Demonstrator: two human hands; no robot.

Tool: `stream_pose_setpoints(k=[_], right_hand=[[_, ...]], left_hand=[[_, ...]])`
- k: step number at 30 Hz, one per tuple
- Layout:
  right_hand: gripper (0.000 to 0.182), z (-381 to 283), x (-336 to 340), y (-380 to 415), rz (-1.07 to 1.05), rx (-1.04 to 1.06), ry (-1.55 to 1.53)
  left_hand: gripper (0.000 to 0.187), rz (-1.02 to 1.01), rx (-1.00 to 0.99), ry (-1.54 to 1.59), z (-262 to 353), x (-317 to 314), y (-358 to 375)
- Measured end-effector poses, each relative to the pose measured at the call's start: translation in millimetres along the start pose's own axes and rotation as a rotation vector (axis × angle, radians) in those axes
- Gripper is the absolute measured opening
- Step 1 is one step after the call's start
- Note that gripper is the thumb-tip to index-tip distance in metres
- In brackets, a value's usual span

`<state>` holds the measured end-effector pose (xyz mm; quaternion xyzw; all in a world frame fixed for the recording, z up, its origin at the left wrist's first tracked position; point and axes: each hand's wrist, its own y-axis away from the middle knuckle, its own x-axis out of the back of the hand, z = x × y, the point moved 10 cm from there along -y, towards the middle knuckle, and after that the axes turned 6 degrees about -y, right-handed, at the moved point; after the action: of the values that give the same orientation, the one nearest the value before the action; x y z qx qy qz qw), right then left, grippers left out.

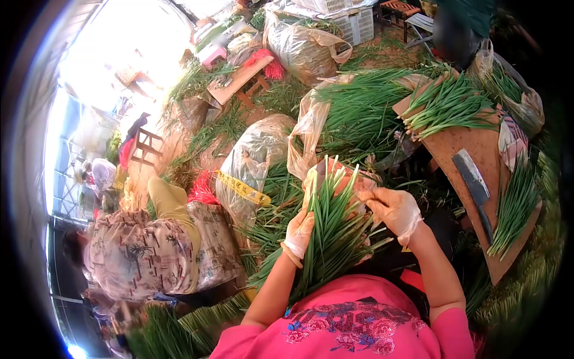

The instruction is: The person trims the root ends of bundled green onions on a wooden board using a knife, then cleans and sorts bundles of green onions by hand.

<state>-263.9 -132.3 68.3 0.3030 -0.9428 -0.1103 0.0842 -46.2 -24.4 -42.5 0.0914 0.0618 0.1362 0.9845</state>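
Observation:
My left hand (299, 232), in a thin clear glove with a bracelet at the wrist, is wrapped round the left side of a bunch of long green stalks (330, 239). The pale ends of the bunch point up and away from me, and its leaves hang down toward my lap. To the right of the bunch, my right hand (391, 209), also gloved, has its thumb and fingers pinched together; what they hold is too small to make out. A reddish cloth or bag (344, 173) lies behind the stalk ends.
At the right a wooden board (454, 146) bears a cleaver (474, 182) and green bundles (448, 105). A large heap of stalks (365, 107) lies ahead, beside plastic bags (254, 152). A person in a patterned shirt (140, 254) sits at the left.

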Motion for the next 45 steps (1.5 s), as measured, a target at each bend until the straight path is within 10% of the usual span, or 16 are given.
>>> stream_pose_setpoints(k=[5, 13, 16, 19, 22, 23, 25, 29, 35, 41, 45], right_hand=[[0.022, 8, -23, -33, -0.015, 0.005, -0.074], [0.051, -16, 21, -61, 0.330, 0.751, -0.112], [0.055, -26, -14, -70, 0.136, 0.614, -0.023], [0.046, 3, -57, -78, -0.334, 0.158, 0.514], [0.038, -39, -32, -62, -0.066, 0.418, -0.324], [0.040, -33, -19, -65, 0.135, 0.653, 0.237], [0.042, 14, -54, -72, -0.356, 0.447, 0.478], [0.034, 32, 16, -42, -0.021, 0.270, -0.317], [0.029, 139, 57, 76, 0.022, -0.259, -0.101], [0.061, 206, -13, 94, -0.023, -0.605, -0.328], [0.043, 215, -68, 16, -0.075, -0.344, -0.872]], left_hand=[[0.042, -0.003, -0.074, -0.152, 25, -13, 8], [0.067, -0.216, -0.029, 0.108, 34, -30, 5], [0.089, -0.341, -0.061, 0.184, 32, -37, -4], [0.110, -0.179, -0.323, -0.831, 81, -47, 7], [0.116, -0.037, -0.263, -1.172, 94, -58, 15], [0.115, -0.059, -0.114, -1.274, 88, -60, 16], [0.111, -0.097, -0.108, -1.443, 82, -65, 15], [0.088, -0.007, -0.277, -1.276, 101, -53, 18], [0.063, -0.007, -0.200, -0.929, 77, -34, 19], [0.122, -0.137, -0.188, -1.306, 82, -72, 59], [0.122, -0.137, -0.172, -1.580, 72, -85, 77]])
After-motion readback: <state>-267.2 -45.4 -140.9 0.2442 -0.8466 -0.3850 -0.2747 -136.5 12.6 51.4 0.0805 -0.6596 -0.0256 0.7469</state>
